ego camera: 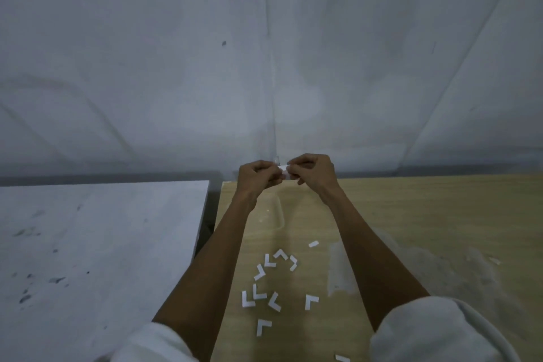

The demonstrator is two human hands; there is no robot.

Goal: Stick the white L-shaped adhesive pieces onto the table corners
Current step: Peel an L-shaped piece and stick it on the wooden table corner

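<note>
Showing a smudged grey-white tabletop (102, 244) at left, parted by a narrow gap from a pale wooden table (426, 214). Pinching one end of a small white adhesive piece (283, 168) in the curled fingers of the left hand (255, 178), above the wooden table's far left corner. Gripping its other end in the right hand (314, 170), fingers curled. Leaving loose white L-shaped adhesive pieces (308, 303) scattered between both forearms.

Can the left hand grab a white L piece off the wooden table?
Probably, once it lets go: left hand and right hand both pinch a white piece. The loose L pieces lie uncovered on the wooden table between the forearms.
</note>
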